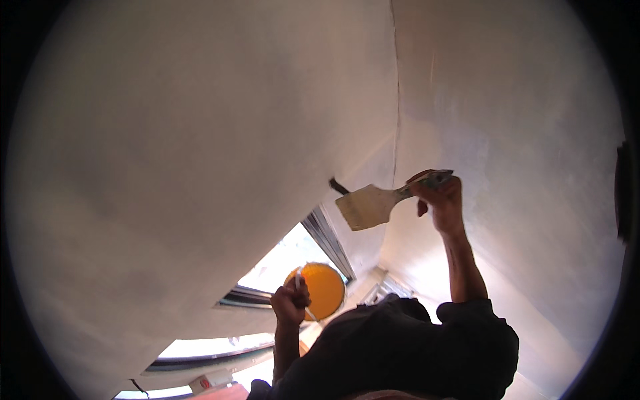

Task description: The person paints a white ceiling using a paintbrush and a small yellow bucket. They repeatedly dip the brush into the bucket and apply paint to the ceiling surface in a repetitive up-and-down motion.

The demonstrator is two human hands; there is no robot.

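Note:
My right hand point(441, 197) is raised and gripped around the handle of a wide putty knife point(365, 207). Its pale, smeared blade points left, close to the corner where two white walls point(200, 133) meet. My left hand point(291, 301) is lower, closed around the thin white handle of a round orange tub point(325, 291), which it holds up in front of a bright window. My dark sleeves and shirt fill the bottom middle.
A metal-framed window point(320, 237) runs along the lower middle, with daylight behind it. A small black stub point(338, 185) sticks out of the wall just left of the blade. The wall corner seam point(396, 100) runs up the middle.

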